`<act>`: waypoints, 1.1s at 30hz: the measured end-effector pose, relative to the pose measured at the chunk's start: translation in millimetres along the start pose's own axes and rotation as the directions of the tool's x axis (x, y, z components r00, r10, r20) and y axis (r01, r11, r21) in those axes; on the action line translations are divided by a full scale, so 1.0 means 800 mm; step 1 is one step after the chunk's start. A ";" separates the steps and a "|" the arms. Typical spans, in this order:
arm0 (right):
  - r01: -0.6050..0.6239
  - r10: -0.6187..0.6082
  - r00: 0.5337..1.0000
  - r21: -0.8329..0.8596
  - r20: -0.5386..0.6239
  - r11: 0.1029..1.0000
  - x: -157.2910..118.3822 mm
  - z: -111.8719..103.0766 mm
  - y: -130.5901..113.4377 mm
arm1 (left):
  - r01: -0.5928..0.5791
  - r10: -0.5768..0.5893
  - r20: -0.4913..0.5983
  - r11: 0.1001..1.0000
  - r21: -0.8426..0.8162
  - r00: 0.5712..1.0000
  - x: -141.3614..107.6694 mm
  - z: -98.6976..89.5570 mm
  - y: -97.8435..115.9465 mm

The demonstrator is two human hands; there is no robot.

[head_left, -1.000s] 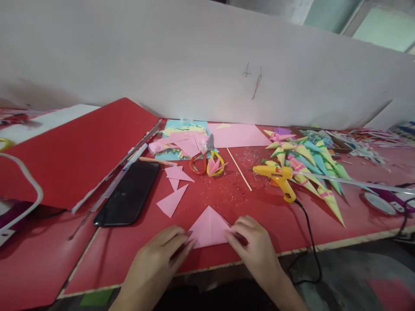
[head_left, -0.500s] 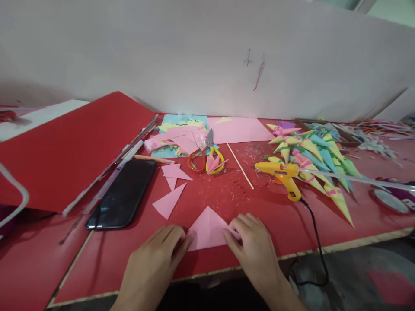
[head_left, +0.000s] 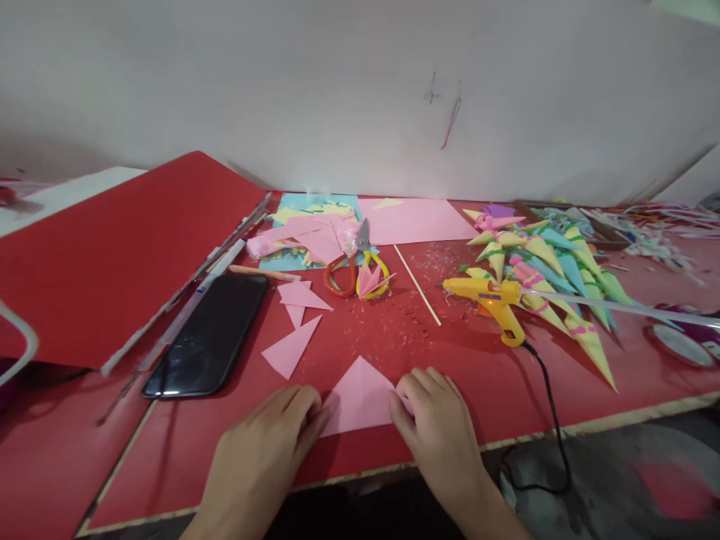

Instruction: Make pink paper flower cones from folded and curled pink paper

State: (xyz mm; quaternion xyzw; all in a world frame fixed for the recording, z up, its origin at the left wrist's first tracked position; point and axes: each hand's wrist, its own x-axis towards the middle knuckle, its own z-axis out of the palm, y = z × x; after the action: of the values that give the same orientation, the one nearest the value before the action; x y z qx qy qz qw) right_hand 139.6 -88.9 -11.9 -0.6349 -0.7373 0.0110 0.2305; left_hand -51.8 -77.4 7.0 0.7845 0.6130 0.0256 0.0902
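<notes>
A folded piece of pink paper [head_left: 360, 401] lies on the red table near its front edge, its peak pointing away from me. My left hand [head_left: 275, 435] is closed on its left corner, thumb against fingers. On the opposite corner, my right hand [head_left: 436, 420] pinches the paper the same way, the fingertips partly hiding it. Beyond the paper lie cut pink paper pieces [head_left: 292, 346] and scissors [head_left: 341, 279] with one red and one yellow handle. A small folded pink paper shape [head_left: 372, 280] rests on the yellow handle.
A yellow glue gun [head_left: 489, 296] with a black cord lies to the right, before a pile of coloured paper cones [head_left: 540, 262]. A thin stick [head_left: 417, 285] is mid-table. To the left are a black phone [head_left: 208, 337] and a large red sheet [head_left: 129, 255].
The view has shifted slightly. Both hands keep hold of the pink paper's corners, and the right fingers now cover more of its right corner.
</notes>
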 end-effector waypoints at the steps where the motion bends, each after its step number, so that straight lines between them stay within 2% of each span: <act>1: 0.001 -0.001 1.000 -0.017 -0.001 1.000 0.000 0.000 -0.001 | -0.002 0.001 0.011 1.000 0.008 1.000 0.000 -0.001 0.001; 7: 0.011 -0.010 1.000 -0.092 0.011 0.996 0.003 -0.001 -0.003 | 0.027 -0.030 0.079 0.999 0.038 0.996 0.004 -0.008 0.007; 12: 0.012 -0.011 1.000 -0.100 0.011 0.995 0.003 -0.002 -0.003 | 0.024 -0.026 0.067 0.999 0.034 0.997 0.007 -0.005 0.004; 14: 0.017 -0.016 1.000 -0.098 0.010 0.995 0.003 -0.002 -0.003 | -0.041 0.041 0.027 0.999 -0.005 0.999 0.010 -0.001 -0.005; 16: 0.028 -0.028 1.000 -0.098 0.001 0.995 0.003 -0.001 -0.002 | -0.177 0.175 -0.039 0.982 -0.070 0.984 0.014 0.002 -0.017; 19: 0.041 -0.043 0.999 -0.097 -0.026 0.994 0.004 0.001 -0.001 | -0.402 0.394 -0.096 0.911 -0.092 0.914 0.021 0.005 -0.037; 22: 0.041 -0.045 0.998 -0.099 -0.038 0.994 0.004 0.002 0.000 | -0.523 0.517 -0.090 0.848 -0.078 0.851 0.026 0.001 -0.052; 28: 0.044 -0.046 0.999 -0.110 -0.016 0.993 0.003 0.001 0.000 | -0.544 0.562 0.103 0.824 -0.158 0.821 0.030 -0.012 -0.065; 33: 0.052 -0.054 0.998 -0.076 -0.021 0.996 0.003 -0.001 -0.002 | -0.541 0.573 0.134 0.814 -0.211 0.809 0.031 -0.017 -0.067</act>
State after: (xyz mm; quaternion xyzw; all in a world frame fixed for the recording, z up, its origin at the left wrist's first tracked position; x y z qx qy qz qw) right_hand 137.8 -87.2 -9.8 -0.6234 -0.7511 -0.0300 0.2150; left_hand -99.0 -39.8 9.3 0.9186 0.3396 0.0254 0.2007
